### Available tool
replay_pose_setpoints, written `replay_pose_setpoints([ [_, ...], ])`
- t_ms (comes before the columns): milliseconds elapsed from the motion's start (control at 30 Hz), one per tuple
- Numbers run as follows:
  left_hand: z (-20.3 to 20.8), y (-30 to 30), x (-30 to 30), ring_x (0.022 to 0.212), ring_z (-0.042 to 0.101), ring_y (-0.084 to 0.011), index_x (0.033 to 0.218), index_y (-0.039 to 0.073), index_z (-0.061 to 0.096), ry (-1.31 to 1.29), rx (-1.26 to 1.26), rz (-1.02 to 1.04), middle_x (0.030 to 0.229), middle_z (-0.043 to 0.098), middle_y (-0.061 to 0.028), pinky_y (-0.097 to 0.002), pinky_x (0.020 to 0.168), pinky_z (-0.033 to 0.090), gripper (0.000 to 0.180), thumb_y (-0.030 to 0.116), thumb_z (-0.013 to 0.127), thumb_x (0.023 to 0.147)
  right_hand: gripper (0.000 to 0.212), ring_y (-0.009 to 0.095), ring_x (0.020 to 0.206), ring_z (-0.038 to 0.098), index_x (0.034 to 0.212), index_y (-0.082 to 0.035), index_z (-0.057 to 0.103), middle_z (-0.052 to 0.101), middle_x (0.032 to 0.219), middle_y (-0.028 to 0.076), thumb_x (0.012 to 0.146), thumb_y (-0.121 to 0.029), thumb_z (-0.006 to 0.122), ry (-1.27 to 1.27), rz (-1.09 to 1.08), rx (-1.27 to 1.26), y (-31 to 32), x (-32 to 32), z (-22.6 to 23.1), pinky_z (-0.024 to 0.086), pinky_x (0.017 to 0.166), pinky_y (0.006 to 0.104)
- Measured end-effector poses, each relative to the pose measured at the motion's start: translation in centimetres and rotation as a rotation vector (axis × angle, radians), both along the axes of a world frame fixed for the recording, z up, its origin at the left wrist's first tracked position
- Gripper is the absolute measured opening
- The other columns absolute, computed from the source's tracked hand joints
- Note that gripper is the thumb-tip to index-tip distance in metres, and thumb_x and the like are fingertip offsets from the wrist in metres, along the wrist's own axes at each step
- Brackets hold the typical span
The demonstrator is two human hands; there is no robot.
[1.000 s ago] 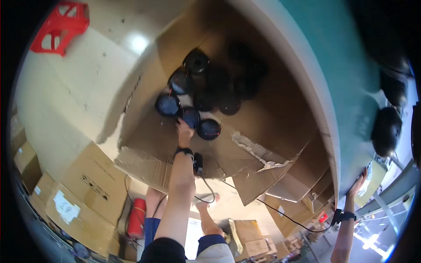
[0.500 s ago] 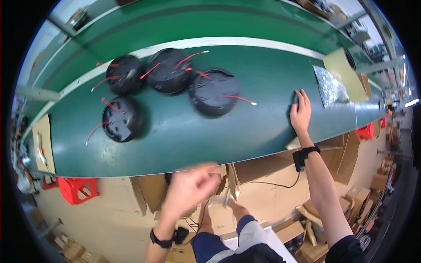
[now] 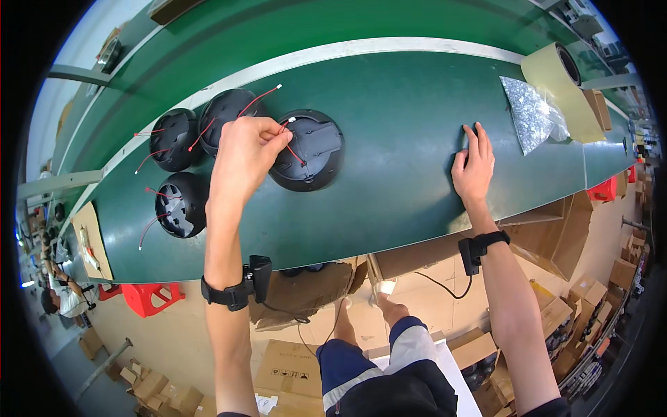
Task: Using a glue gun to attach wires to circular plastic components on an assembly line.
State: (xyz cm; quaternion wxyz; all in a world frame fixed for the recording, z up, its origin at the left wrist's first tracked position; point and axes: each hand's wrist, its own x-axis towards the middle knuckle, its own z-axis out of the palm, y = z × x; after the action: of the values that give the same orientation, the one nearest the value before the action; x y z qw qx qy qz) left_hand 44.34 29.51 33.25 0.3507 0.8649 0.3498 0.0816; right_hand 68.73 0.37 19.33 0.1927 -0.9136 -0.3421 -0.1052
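Observation:
My left hand reaches over the bench and pinches a thin red wire between thumb and fingertips. A pale connector shows just above the pinch. The wire runs down into a black round housing, the rightmost of several, lying with its recessed face up. Partly behind my left hand sits another black housing, with red wires trailing from it. Two more, a far-left housing and a nearer housing, carry red wires too. My right hand rests on the green bench top, fingers stretched out, holding nothing.
A clear bag of small silvery parts lies at the right, beside a wide pale-yellow roll. Cardboard with a tool is at the left end. Below are a red stool and cardboard boxes. A person appears far left.
My left hand has risen from the bench's front edge to the rightmost housing and taken hold of its red wire. My right hand stays on the bench. The view has shifted.

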Motion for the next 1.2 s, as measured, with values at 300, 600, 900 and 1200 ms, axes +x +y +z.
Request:
replay_pose_setpoints([
  [300,2.0,2.8,-2.7,0.078,0.054,-0.0040,0.121,0.003,0.062,-0.088,-0.395,-0.172,0.089,0.058,0.0031,-0.0208,0.067,0.043,0.034,0.003,0.061,0.087,0.048,0.030,0.133,0.040,0.130,-0.011,0.053,0.044,0.143,0.012,0.083,-0.006,0.047,-0.007,0.003,-0.003,0.1,0.0,0.2,0.032,0.107,0.0441],
  [600,0.2,2.4,-1.9,0.058,0.060,-0.0266,0.095,0.004,0.071,0.175,0.423,-0.176,0.065,0.063,-0.0118,-0.0351,0.057,0.047,0.017,0.015,0.068,0.083,0.048,0.031,0.132,0.041,0.130,-0.010,0.053,0.044,0.143,0.012,0.083,-0.005,0.046,-0.018,0.019,0.006,0.4,-0.2,0.6,0.033,0.107,0.0440],
  [900,0.9,4.2,-4.1,0.082,0.065,-0.0267,0.092,0.005,0.070,-0.028,0.465,0.137,0.091,0.067,-0.0098,-0.0387,0.071,0.051,0.017,0.017,0.069,0.080,0.049,0.030,0.133,0.040,0.132,-0.011,0.052,0.042,0.145,0.011,0.083,-0.003,0.045,-0.013,0.005,-0.018,0.1,-0.2,0.7,0.032,0.108,0.0444],
  [1200,1.5,8.1,-6.0,0.082,0.067,-0.0292,0.094,0.003,0.070,0.333,0.382,0.247,0.084,0.069,-0.0132,-0.0360,0.074,0.050,0.019,0.017,0.066,0.082,0.050,0.031,0.133,0.039,0.132,-0.010,0.052,0.042,0.146,0.011,0.083,-0.002,0.045,-0.002,0.008,-0.008,0.2,0.0,0.8,0.032,0.108,0.0438],
])
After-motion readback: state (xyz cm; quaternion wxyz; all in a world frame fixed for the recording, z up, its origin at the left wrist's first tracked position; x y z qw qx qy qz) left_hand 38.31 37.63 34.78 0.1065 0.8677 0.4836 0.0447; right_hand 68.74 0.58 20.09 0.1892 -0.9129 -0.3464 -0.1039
